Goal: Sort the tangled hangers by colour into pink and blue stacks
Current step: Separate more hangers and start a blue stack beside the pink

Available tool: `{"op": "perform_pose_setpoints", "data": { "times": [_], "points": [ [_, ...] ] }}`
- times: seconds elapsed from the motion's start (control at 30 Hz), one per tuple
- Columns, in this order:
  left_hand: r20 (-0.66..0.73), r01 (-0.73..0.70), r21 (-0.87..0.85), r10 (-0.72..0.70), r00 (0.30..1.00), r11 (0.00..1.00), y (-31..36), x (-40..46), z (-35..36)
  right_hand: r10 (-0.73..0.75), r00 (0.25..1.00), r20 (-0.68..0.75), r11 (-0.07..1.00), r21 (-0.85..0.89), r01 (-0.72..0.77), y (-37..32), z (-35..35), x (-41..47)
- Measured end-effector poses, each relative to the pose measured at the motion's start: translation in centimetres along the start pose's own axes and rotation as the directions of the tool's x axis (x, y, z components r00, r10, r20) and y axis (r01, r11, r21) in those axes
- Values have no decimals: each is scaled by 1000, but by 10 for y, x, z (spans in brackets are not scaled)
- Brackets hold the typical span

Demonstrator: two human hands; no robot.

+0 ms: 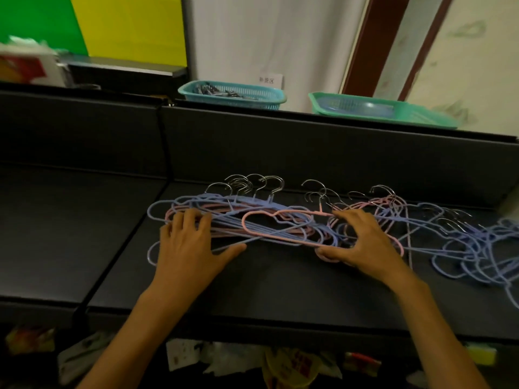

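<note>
A tangle of pink and blue hangers (pixel 252 220) with metal hooks lies on the black work surface (pixel 266 282). A pink hanger (pixel 276 213) lies on top of it. My left hand (pixel 188 245) rests flat on the left end of the tangle, fingers spread over the wires. My right hand (pixel 355 240) has its fingers curled into the wires at the tangle's right side, thumb under a pink hanger end (pixel 327 256). A separate heap of blue hangers (pixel 477 245) sits at the right.
A black upright panel (pixel 309 147) backs the surface. Behind it stand a teal basket (pixel 233 94) holding clips and a green basket (pixel 384 110) holding a blue dish. A second black surface (pixel 70 234) adjoins on the left. Litter lies on the floor below.
</note>
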State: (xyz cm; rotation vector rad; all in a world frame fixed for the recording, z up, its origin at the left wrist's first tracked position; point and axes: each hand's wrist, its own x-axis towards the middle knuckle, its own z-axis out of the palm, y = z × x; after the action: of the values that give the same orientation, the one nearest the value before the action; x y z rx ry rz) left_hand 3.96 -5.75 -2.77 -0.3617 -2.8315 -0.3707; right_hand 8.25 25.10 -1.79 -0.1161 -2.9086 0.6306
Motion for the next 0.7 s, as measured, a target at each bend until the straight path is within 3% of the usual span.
{"op": "perform_pose_setpoints", "data": {
  "times": [0.23, 0.7],
  "points": [
    [-30, 34, -127, -39, 999, 991, 4, -10, 7, -53, 997, -64, 999, 7, 53, 21, -12, -14],
    [-122, -22, -122, 7, 993, 992, -14, -8, -32, -101, 969, -227, 990, 71, 120, 21, -38, -31]
  ]
}}
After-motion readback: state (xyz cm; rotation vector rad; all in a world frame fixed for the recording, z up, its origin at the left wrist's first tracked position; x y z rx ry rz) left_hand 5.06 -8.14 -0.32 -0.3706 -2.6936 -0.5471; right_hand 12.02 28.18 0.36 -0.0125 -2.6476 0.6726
